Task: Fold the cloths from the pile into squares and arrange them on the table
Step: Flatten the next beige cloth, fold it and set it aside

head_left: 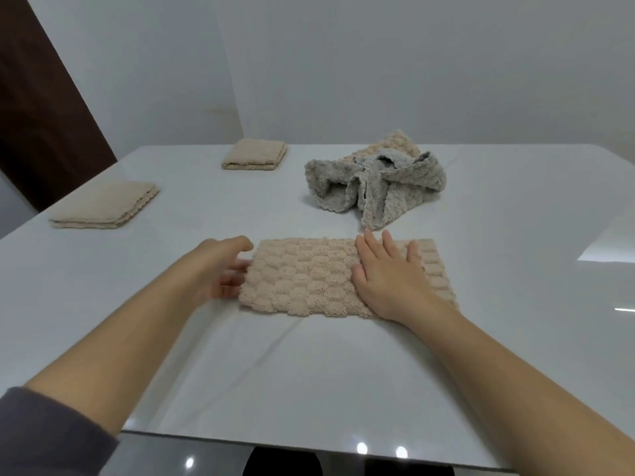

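Beige and bobble-textured, the half-folded cloth (309,276) lies as a flat rectangle on the glossy white counter (309,372), spanning the gap between both hands. The right grip (388,280) is released: it rests palm down on the cloth's right part with fingers straight and slightly spread, pressing the fabric flat. The left grip (223,266) sits at the cloth's left edge, fingers curled in against that edge and thumb raised over the near corner. It is blurred, so I cannot tell whether it is actually pinching the fabric or only touching it.

Beyond the right grip, apart from the flat cloth, sits the pile (378,183), a crumpled heap of grey cloths with a beige one showing at its back. Beyond the left grip, well apart from it, lies one folded beige square (256,154). A second folded square (103,206) lies further out to that grip's left, near the counter's edge. A dark grey sleeve (44,434) is pushed up the left forearm.
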Demonstrator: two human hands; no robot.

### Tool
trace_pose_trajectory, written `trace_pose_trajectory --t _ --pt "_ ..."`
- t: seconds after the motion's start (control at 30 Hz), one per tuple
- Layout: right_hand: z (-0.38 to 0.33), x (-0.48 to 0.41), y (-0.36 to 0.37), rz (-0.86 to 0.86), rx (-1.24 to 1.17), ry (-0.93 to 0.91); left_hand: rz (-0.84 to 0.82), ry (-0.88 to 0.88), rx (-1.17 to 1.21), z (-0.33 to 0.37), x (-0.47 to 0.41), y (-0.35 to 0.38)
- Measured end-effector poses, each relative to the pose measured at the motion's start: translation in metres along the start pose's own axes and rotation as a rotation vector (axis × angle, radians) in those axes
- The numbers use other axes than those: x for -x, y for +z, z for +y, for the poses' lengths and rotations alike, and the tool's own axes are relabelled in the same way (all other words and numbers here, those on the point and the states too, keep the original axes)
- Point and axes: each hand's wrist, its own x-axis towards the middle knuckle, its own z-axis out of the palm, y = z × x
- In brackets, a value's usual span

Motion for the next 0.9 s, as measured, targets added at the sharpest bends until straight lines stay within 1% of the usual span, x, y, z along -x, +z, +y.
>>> trace_pose_trajectory --t 0.1,0.2,0.27,0.33,0.37,0.4,0.43,0.47,0.5,0.53,0.57,0.6,0.63,0.67,0.7,0.77,0.83,0.9 --pt "-0.001 0.0 -0.001 -0.003 -0.005 0.001 -0.109 -0.096 -0.208 0.002 0.005 -0.007" --pt "-0.001 0.0 0.0 0.006 -0.016 0.006 -0.122 -0.111 -0.316 0.003 0.005 -0.002" --pt "0.0 0.001 0.001 0.017 -0.017 0.003 -0.105 -0.053 -0.275 0.005 0.006 0.002" --pt "0.001 0.003 0.0 0.094 -0.073 -0.046 -0.066 0.113 -0.125 0.009 0.007 0.008" --pt "0.003 0.003 -0.002 0.177 -0.17 -0.088 -0.051 0.214 -0.058 0.013 0.01 0.012" --pt "0.004 0.003 -0.007 0.275 -0.327 -0.124 -0.063 0.305 0.009 0.019 0.016 0.02" --pt "0.003 0.003 -0.013 0.352 -0.536 -0.122 -0.116 0.384 0.077 0.025 0.024 0.029" --pt "0.001 0.003 -0.02 0.393 -0.803 -0.074 -0.205 0.459 0.146 0.031 0.035 0.04" --pt "0.0 0.004 -0.028 0.349 -1.132 0.013 -0.29 0.544 0.196 0.036 0.045 0.051" --pt "-0.001 0.005 -0.036 0.217 -1.481 0.11 -0.334 0.639 0.209 0.038 0.052 0.062" --pt "0.002 0.005 -0.041 0.027 -1.781 0.187 -0.324 0.731 0.19 0.038 0.055 0.071" --pt "0.008 0.007 -0.045 -0.153 -1.988 0.241 -0.28 0.803 0.152 0.036 0.056 0.077" --pt "0.016 0.009 -0.046 -0.274 -2.098 0.258 -0.224 0.848 0.107 0.031 0.055 0.082" --pt "0.022 0.012 -0.048 -0.334 -2.148 0.254 -0.181 0.865 0.059 0.025 0.051 0.085" --pt "0.027 0.013 -0.049 -0.339 -2.159 0.26 -0.157 0.864 0.009 0.018 0.047 0.089" --pt "0.031 0.013 -0.051 -0.298 -2.117 0.309 -0.129 0.836 -0.129 0.004 0.038 0.095" --pt "0.03 0.011 -0.05 -0.276 -2.083 0.365 -0.111 0.839 -0.317 -0.008 0.028 0.102" --pt "0.032 0.01 -0.049 -0.253 -2.05 0.416 -0.135 0.83 -0.479 -0.014 0.024 0.108"
